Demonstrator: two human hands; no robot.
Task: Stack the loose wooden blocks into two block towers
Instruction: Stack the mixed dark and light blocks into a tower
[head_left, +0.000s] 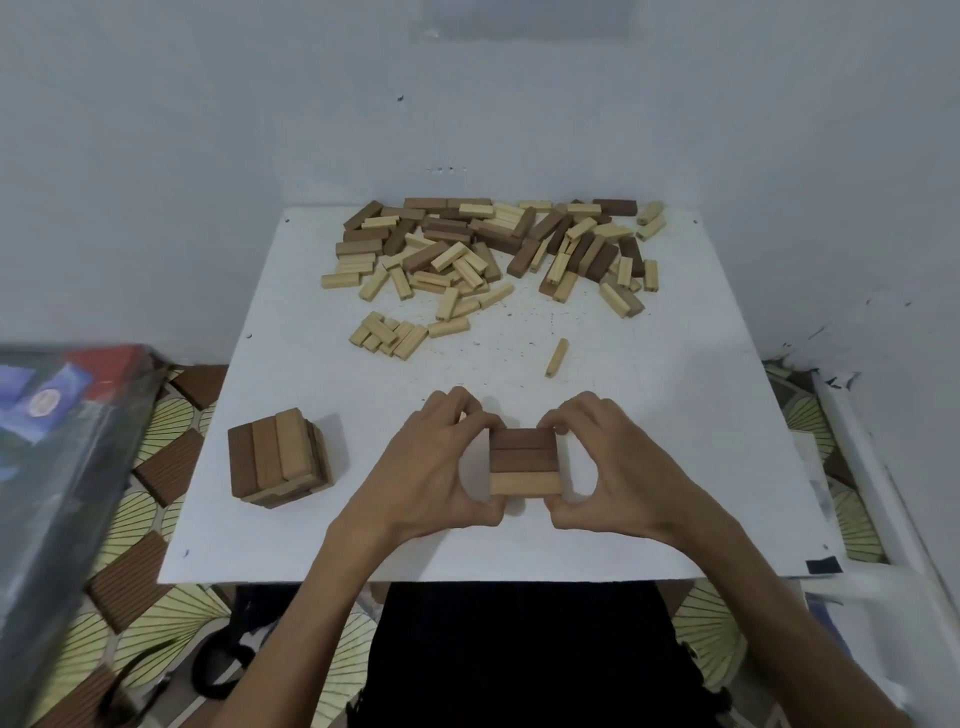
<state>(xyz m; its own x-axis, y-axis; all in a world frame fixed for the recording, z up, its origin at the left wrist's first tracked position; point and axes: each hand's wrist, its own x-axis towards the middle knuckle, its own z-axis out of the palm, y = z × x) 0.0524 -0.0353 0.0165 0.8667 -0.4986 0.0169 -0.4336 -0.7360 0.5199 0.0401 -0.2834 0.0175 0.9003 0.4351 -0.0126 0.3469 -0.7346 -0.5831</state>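
A short block tower (524, 461) stands near the front middle of the white board (291, 291); its top layer has two dark blocks and one light block. My left hand (431, 467) grips its left side with fingers curled round the far corner and thumb at the near corner. My right hand (608, 467) grips the right side the same way. A second, low tower (278, 457) stands at the front left, topped by three blocks. Several loose light and dark blocks (493, 254) lie heaped at the back of the board.
One light block (556, 357) lies alone just beyond my hands. A small cluster of light blocks (389, 335) sits left of it. A blurred plastic-wrapped box (57, 441) stands off the board at the left. A white rail (872, 467) runs along the right.
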